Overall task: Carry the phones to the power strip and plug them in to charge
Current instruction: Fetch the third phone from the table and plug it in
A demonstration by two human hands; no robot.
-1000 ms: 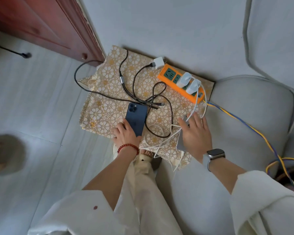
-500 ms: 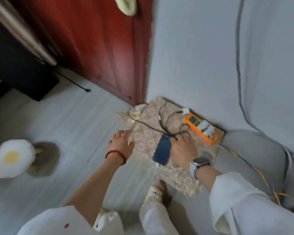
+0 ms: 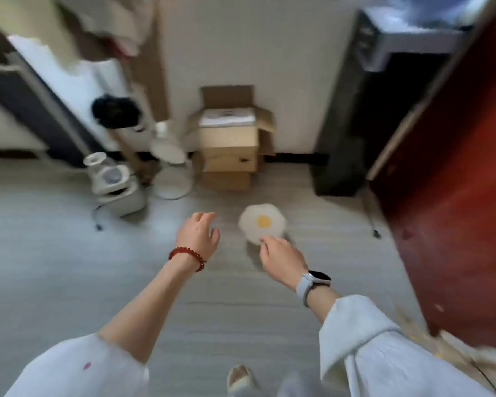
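We saw no phones or strip; left hand (image 3: 197, 235) and right hand (image 3: 281, 257) hung loose, empty, over grey wood-look floor (image 3: 69, 267).

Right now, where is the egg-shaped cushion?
In the head view, the egg-shaped cushion lies on the floor just right of centre, just beyond the right hand and nearer than the cardboard boxes.

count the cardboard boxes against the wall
3, in one stack at the back wall: the open top box, a middle box under it, and a smaller bottom box. More may be hidden behind.
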